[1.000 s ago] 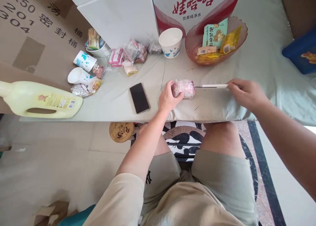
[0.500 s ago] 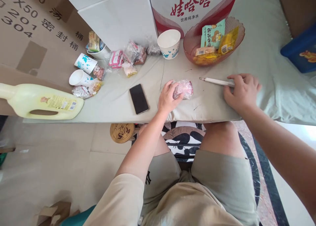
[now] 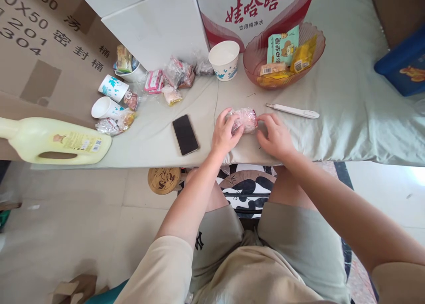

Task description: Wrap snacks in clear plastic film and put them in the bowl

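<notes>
A small pinkish packet in clear plastic wrap (image 3: pixel 246 118) lies on the cloth in front of me. My left hand (image 3: pixel 226 131) is closed around its left end, fingers over the top. At the opposite end, my right hand (image 3: pixel 275 136) has its fingertips and thumb bent against the packet's right edge; the exact contact is partly hidden. Beyond the right hand lies a slim white craft knife (image 3: pixel 294 110), its narrow tip pointing left, with no hand on it. A black phone (image 3: pixel 185 134) rests face up left of my left hand.
A pink glass bowl (image 3: pixel 249 69) of wrapped snacks stands at the back, beside an upright paper cup (image 3: pixel 225 61). Wrapped snacks (image 3: pixel 178 74) lie near the white boxes (image 3: pixel 156 34). Further left are tipped cups (image 3: pixel 113 88) and a pale yellow jug (image 3: pixel 59 140). A blue container (image 3: pixel 403 67) stands right.
My right hand has let go of the craft knife, leaving it on the cloth, and moved left to the packet's right edge. My left hand stays on the packet.
</notes>
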Tool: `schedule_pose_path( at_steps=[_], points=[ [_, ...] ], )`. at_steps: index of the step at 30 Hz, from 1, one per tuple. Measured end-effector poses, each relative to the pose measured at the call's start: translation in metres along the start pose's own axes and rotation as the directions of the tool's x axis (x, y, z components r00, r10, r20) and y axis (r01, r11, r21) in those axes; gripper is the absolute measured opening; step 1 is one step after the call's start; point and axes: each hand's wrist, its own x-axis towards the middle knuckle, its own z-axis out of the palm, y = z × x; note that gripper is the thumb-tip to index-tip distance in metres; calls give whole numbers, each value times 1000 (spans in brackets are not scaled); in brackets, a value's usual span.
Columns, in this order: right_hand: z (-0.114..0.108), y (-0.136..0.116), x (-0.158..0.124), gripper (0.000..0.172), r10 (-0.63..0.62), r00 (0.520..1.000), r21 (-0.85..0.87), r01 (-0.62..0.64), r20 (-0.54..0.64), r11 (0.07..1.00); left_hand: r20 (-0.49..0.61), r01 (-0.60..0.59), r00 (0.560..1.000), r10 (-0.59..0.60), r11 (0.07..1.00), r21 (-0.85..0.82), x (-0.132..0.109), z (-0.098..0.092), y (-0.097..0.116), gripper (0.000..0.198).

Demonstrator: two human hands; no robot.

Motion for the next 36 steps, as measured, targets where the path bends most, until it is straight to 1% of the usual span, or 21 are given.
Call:
schedule_pose_path(
  at_steps=[1,4,6,7,9,11,13,15,18,20,21,22,23,25,26,27,28,30,32,34,36],
  points=[
    [1,-2,-1,39,7,1000,-11,-7,22,1000,-22,1,1000,-2,1000,-20,0,0,-1,37],
    [1,-5,-4,41,13,998,-54,-9,68,998,-104,44,993,-53,995,-89,-2,-2,-6,40],
    [0,-5,-4,36,5,997,-57,-1,79,998,-163,99,979,-120,987,-128,-4,-3,-7,41],
    [0,-5,-4,32,7,997,-51,-3,77,999,-171,107,977,-130,985,-137,-5,-4,-6,40],
    [0,-4,-3,24,16,998,-36,-14,62,999,-109,48,992,-61,992,-117,-6,-4,-3,41],
    [1,-3,-2,20,24,999,-23,-23,41,999,12,-63,998,64,996,-70,-6,-3,2,46],
    [2,-2,-2,18,26,999,-15,-26,25,1000,75,-105,991,108,994,-36,-6,-2,6,34],
    [2,-2,-2,18,38,999,-9,-38,19,999,56,-75,995,76,997,-34,-7,-1,8,20],
    [3,-1,-2,22,44,999,8,-44,-4,999,8,-47,999,48,993,-104,-8,-2,8,25],
    [2,-1,-2,35,28,999,27,-27,-32,999,-19,17,1000,-21,980,-198,-8,-4,6,28],
    [2,-1,-2,39,18,999,33,-16,-37,999,-32,85,995,-97,960,-265,-7,-5,4,29],
    [1,-2,-2,39,11,1000,36,-10,-28,999,-41,173,979,-200,921,-349,-6,-6,2,30],
    [0,-2,-2,35,12,1000,35,-11,-12,999,-36,266,949,-314,856,-444,-5,-7,-1,30],
    [-1,-4,-1,20,28,999,34,-28,23,999,18,401,864,-503,666,-629,-2,-9,-7,26],
    [-2,-4,-1,14,39,999,37,-40,27,999,54,432,828,-558,574,-696,0,-10,-10,23],
    [-2,-4,-1,9,49,999,43,-50,17,998,85,445,807,-585,506,-739,1,-11,-13,19],
    [-3,-3,-1,7,55,998,53,-55,-1,997,104,450,797,-595,470,-759,2,-11,-16,15],
    [-2,-1,-2,3,64,997,85,-59,-54,995,96,446,793,-601,467,-764,2,-11,-19,16],
    [-1,4,-4,6,125,987,106,-115,-99,988,57,434,790,-610,491,-756,1,-11,-20,29],
    [0,8,-6,16,238,962,106,-225,-132,969,36,426,792,-609,511,-747,-1,-11,-17,38],
    [0,11,-7,32,312,933,113,-296,-178,948,34,427,816,-576,563,-708,-2,-11,-13,32]
  ],
)
